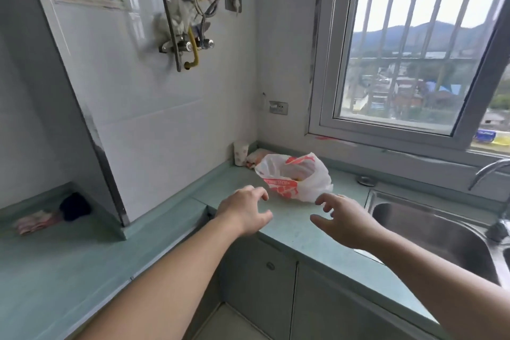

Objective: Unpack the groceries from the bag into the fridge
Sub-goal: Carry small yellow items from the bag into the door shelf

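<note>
Plastic bag [296, 178] contents indistinct. My left hand [244, 214] and right hand [345, 222] hover empty, fingers spread, above the green counter [289, 232].

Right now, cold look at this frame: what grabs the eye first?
The white bag with red print, sitting open on the green counter near the corner under the window. Both hands reach toward it, fingers loosely spread and holding nothing: the left hand just short of its left side, the right hand by its right edge. A steel sink lies to the right.
</note>
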The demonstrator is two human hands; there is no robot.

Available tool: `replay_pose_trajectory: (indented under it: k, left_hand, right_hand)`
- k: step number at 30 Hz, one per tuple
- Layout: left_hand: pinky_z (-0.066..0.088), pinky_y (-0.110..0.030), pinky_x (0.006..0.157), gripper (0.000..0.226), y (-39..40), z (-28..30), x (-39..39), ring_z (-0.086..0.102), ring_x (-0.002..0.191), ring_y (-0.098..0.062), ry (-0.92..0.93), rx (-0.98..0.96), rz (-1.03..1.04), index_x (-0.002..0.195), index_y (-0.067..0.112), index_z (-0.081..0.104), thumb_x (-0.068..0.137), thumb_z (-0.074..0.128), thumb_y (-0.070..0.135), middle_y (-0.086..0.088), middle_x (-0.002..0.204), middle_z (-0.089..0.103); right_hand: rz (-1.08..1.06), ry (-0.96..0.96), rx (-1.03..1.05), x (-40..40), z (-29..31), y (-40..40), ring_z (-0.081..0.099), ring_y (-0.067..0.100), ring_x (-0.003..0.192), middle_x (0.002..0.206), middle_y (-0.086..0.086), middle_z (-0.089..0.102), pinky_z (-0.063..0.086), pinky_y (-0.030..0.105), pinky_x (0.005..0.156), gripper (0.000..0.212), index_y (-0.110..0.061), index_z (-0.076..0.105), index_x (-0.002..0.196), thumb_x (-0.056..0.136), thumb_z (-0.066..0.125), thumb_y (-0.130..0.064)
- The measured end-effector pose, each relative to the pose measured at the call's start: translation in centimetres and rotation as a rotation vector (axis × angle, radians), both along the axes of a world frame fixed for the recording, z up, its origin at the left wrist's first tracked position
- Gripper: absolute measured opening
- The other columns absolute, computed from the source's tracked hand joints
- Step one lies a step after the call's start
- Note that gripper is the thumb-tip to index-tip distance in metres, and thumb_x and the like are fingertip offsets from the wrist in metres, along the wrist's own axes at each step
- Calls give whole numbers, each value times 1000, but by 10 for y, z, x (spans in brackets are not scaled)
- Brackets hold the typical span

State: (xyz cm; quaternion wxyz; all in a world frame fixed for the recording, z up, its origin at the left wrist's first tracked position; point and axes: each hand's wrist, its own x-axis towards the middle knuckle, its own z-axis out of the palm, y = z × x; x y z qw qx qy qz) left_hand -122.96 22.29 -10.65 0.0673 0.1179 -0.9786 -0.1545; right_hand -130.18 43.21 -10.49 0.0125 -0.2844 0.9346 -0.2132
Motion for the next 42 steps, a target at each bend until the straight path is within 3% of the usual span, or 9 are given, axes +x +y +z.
replay_pose_trajectory:
  k: [11, 17, 23, 26, 32, 37, 40, 42]
  left_hand:
    - [47, -35, 86, 37, -49, -32, -169, 52, 106, -16, -106, 1, 24, 124, 31, 53, 89, 54, 43, 7, 122, 54]
    - [51, -36, 83, 33, -87, -60, -250, 55, 101, -16, -112, 61, -9, 119, 30, 54, 89, 53, 43, 7, 117, 54]
    - [52, -40, 86, 32, -143, -104, -349, 59, 100, -19, -149, 148, -116, 115, 29, 58, 85, 55, 40, 6, 115, 61]
    - [49, -37, 90, 31, -174, -123, -404, 58, 105, -20, -160, 75, -218, 117, 25, 59, 89, 53, 35, 3, 119, 63]
    - [54, -36, 80, 31, -200, -152, -498, 62, 100, -22, -211, 90, -327, 120, 21, 61, 94, 45, 25, -2, 118, 65]
    - [54, -40, 85, 35, -181, -188, -546, 61, 103, -23, -324, 153, -397, 127, 24, 57, 97, 43, 15, -2, 126, 62]
    - [49, -35, 72, 35, -175, -208, -561, 58, 92, -23, -389, 119, -350, 126, 27, 56, 98, 39, 14, -3, 119, 60]
    - [51, -38, 75, 36, -176, -218, -567, 58, 95, -25, -407, 75, -325, 127, 25, 55, 96, 42, 12, -4, 116, 60]
  right_hand:
    - [-4, -222, -78, -183, -48, -53, 56, 15, 85, 101, -3, 56, 40, 18, 65, 39, -19, 56, 124, 90, 61, -37]
    - [-67, -171, -26, -258, -63, -83, 58, 17, 88, 101, -4, 57, 45, 26, 70, 39, -22, 58, 121, 88, 60, -42]
    - [-149, -115, 107, -333, -98, -131, 52, 14, 84, 108, -3, 64, 43, 26, 72, 31, -23, 59, 120, 91, 55, -32]
    - [-252, -105, 151, -368, -114, -155, 51, 15, 81, 109, -3, 67, 43, 26, 71, 28, -23, 61, 118, 92, 50, -24]
    - [-379, -152, 145, -421, -135, -175, 52, 17, 74, 90, -2, 65, 39, 23, 68, 29, -18, 65, 114, 93, 47, -14]
    - [-387, -152, 199, -457, -158, -193, 61, 20, 100, 115, -1, 68, 35, 22, 70, 31, -22, 66, 116, 96, 44, -16]
    - [-342, -244, 144, -476, -184, -206, 60, 25, 101, 116, 6, 67, 41, 27, 77, 29, -17, 67, 111, 94, 44, -12]
    - [-324, -268, 155, -486, -202, -212, 59, 26, 102, 116, 4, 67, 44, 31, 84, 29, -20, 67, 111, 95, 44, -13]
